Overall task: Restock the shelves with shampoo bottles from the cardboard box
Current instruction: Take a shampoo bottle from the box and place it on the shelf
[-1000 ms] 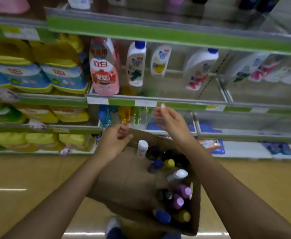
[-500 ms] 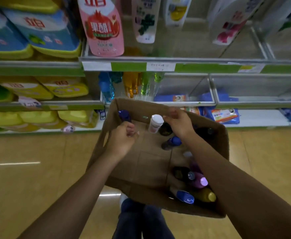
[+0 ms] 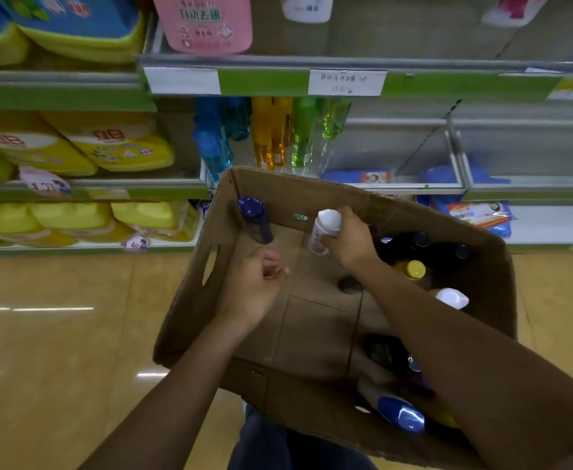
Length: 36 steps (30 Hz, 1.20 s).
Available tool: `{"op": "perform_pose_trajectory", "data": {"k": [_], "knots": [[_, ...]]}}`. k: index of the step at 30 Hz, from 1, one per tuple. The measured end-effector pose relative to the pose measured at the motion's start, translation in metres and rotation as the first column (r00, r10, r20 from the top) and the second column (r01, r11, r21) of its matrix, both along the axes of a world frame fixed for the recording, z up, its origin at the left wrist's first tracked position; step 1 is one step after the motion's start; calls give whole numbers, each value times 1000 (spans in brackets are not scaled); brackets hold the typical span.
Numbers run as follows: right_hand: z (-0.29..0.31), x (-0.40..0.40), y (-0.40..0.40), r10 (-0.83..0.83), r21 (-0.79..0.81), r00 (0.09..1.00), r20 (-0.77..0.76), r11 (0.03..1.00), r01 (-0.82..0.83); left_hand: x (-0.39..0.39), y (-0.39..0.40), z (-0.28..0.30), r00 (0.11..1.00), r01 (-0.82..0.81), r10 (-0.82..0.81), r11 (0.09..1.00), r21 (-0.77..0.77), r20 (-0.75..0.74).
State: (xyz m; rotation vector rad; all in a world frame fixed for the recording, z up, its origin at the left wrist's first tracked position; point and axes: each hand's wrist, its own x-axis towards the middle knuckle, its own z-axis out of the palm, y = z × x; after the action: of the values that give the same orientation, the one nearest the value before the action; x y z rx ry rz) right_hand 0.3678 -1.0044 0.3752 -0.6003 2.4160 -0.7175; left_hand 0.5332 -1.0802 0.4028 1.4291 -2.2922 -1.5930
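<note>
An open cardboard box (image 3: 315,195) sits in front of me on the floor side of the shelves. My right hand (image 3: 351,244) reaches into it and grips a small white bottle (image 3: 325,225) standing near the far wall. A dark blue bottle (image 3: 254,220) stands in the box's far left corner. Several dark, yellow-capped, white-capped and blue-capped bottles (image 3: 414,269) crowd the box's right side. My left hand (image 3: 254,286) hovers over the box's bare left floor, its fingers curled and holding nothing.
Shelves (image 3: 264,81) with green price strips rise behind the box. Blue, amber and green bottles (image 3: 271,137) stand on the shelf just behind it. Yellow detergent packs (image 3: 115,144) fill the left shelves. Tan floor (image 3: 58,334) spreads to the left.
My view has tilted down toward the box. My right hand has dropped from shelf height into the box and taken hold of the white bottle. My left hand stays over the box.
</note>
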Motion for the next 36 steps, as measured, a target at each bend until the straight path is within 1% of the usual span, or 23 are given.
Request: {"op": "perform_pose_trajectory", "data": {"k": [4,7,11,14,16,18,22,24,26,28,32,36], "knots": [[9,5,8,-36,-50,999,18,998,36,4,0,9,999,37,-37,999,0,11],[34,-1,13,-20,-86,999,45,996,24,3,-4,26,1000,19,-19,1000,10,-11],[104,-11,18,93,-157,991,96,985,-77,-7,-10,71,997,34,-36,999,-27,-74],[166,-17,22,170,-225,981,97,964,-145,-17,-13,110,989,74,-78,997,-37,-128],[211,-20,24,204,-279,974,95,945,-171,-23,-13,140,981,109,-113,994,-31,-159],[255,-23,25,220,-350,967,130,922,-162,-26,-12,166,968,167,-168,986,-23,-184],[331,-26,27,186,-501,954,236,865,-45,-27,-13,220,943,238,-215,969,61,-255],[363,-28,31,183,-545,954,239,838,-24,-27,-13,249,917,290,-256,954,72,-307],[395,-27,33,187,-590,954,235,807,-13,-26,-15,278,881,341,-294,938,65,-371],[425,-22,33,186,-639,956,228,770,2,-23,-16,306,850,359,-305,932,50,-429],[476,-7,34,143,-753,971,193,656,53,-17,-12,358,798,352,-284,935,28,-532],[520,13,36,160,-842,979,130,539,23,-8,-8,411,740,319,-268,947,-28,-616]]}}
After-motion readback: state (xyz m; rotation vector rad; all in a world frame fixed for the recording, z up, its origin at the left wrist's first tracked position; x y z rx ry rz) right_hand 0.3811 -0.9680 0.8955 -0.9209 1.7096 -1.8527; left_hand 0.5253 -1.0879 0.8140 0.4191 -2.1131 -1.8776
